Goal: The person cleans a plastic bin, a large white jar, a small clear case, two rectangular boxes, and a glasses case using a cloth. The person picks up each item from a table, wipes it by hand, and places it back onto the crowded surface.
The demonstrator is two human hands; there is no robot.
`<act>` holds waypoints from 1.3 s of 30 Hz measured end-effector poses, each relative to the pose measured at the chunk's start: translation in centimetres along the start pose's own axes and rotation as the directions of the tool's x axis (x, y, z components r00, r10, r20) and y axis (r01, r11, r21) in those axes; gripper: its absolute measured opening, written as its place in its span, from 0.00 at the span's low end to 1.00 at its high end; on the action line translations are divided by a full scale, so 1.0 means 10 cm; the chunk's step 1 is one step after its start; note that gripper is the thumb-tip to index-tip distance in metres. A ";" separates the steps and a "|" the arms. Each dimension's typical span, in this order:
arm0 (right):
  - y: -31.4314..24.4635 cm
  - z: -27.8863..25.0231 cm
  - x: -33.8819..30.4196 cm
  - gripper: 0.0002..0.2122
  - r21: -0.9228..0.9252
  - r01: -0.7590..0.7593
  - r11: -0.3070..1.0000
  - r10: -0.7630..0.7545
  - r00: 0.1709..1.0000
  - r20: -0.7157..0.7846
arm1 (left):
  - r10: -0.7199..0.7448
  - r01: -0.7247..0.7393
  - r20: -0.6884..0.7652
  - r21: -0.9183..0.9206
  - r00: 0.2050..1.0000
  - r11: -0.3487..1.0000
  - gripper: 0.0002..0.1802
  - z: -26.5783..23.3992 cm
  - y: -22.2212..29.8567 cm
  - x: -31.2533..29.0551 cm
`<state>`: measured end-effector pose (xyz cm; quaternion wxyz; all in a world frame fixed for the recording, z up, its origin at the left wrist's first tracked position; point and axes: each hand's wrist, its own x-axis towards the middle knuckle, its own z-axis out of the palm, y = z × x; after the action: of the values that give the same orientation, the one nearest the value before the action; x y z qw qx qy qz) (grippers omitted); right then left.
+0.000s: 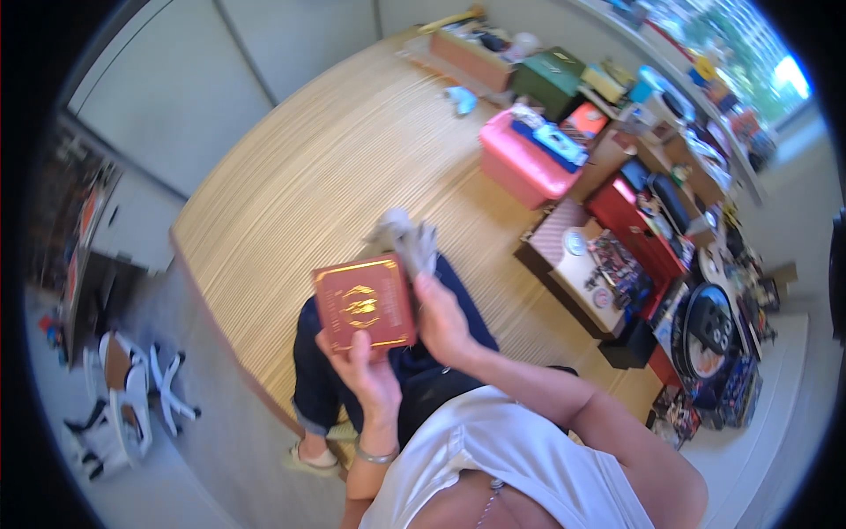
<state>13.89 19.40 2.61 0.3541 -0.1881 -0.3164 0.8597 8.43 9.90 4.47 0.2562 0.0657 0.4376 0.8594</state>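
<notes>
Head view: the left hand (366,375) grips a red box (363,304) from its lower edge, thumb laid on the face, which bears gold trim and a gold emblem. The red box sits in front of the lap, over the dark trousers (322,361), face toward the camera. The right hand (443,324) is at its right edge, fingers pointing away from the body; whether they close on the box or on the blurred grey cloth (401,236) just beyond it, I cannot tell. Around them spreads a slatted mat (291,185). To the right stand a pink bin (524,172), a green case (546,84) and an open case (564,269); at lower left, a white chair (132,406) is on the floor (211,353).
</notes>
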 end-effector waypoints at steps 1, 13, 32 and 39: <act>-0.05 0.02 -0.08 0.23 0.130 -0.075 0.989 0.074 0.997 0.010 | 0.064 -0.064 0.016 0.021 0.998 0.998 0.24 0.03 -0.04 0.04; -0.58 -0.99 -0.49 0.20 0.304 -0.217 0.928 0.315 0.891 -0.327 | 0.257 -0.726 0.756 0.385 0.602 0.569 0.37 0.55 -0.82 0.15; 0.02 -4.39 -1.28 0.21 -0.932 0.009 -0.363 -0.104 0.993 0.050 | -0.411 0.135 0.835 0.389 0.368 0.911 0.24 4.46 -1.72 0.14; 0.14 -4.51 -1.26 0.18 -0.983 -0.016 -0.184 -0.191 0.981 0.020 | -0.118 -0.253 0.829 0.298 0.547 0.921 0.20 6.42 -2.72 0.58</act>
<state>46.49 28.00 -29.94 0.1614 -0.4271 -0.8489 0.2663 35.53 72.08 21.49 0.3807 0.5314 0.4188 0.6303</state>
